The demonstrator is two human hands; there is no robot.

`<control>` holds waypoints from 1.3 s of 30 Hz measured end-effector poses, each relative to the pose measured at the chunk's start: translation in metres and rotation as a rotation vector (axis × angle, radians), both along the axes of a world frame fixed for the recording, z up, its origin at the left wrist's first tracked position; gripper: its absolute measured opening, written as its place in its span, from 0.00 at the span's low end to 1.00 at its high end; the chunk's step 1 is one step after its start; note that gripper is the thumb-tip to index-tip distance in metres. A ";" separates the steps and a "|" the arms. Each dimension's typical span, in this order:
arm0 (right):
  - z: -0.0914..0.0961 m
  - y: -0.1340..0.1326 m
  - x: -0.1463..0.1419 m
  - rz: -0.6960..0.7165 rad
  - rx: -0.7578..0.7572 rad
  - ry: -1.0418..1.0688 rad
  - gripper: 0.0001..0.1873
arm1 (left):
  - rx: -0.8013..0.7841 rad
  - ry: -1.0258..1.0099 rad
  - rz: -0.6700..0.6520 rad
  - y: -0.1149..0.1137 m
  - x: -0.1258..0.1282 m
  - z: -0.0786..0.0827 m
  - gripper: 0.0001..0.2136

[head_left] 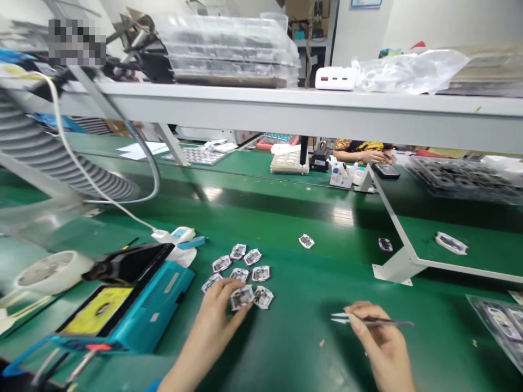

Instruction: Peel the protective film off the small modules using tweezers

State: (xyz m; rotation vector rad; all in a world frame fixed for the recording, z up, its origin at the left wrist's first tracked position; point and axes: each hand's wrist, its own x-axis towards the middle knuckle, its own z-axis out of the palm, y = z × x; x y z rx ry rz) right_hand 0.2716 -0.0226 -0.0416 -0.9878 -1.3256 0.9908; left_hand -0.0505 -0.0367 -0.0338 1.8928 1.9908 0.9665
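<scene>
Right hand (378, 340) grips tweezers (392, 323), tips narrowly apart, empty; my left hand (214, 316) pinches one part (242, 297) at the pile (243, 267) edge on the mat (286, 348); risk: a loose pinch could drop it, scattering neighbours.

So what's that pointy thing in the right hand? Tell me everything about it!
It is a pair of tweezers: thin, metal-looking, with two pale sharp tips pointing left and a dark tail end sticking out to the right. The right hand pinches it around the middle, holding it almost level, low over the green table. The tips grip nothing and are well apart from the small part in the left hand.
</scene>
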 end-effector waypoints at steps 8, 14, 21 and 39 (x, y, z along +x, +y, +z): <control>0.003 0.000 -0.006 -0.019 -0.009 0.012 0.01 | 0.168 0.356 0.039 0.011 -0.029 -0.015 0.17; 0.015 -0.001 -0.011 -0.056 -0.001 0.027 0.02 | 0.052 0.176 -0.251 0.081 0.027 0.021 0.17; 0.017 -0.001 -0.008 -0.010 0.055 -0.007 0.03 | -0.109 0.144 -0.380 0.171 0.069 0.011 0.19; 0.023 0.003 -0.003 -0.063 0.017 0.032 0.02 | -0.361 -0.518 -0.527 0.080 0.124 0.005 0.15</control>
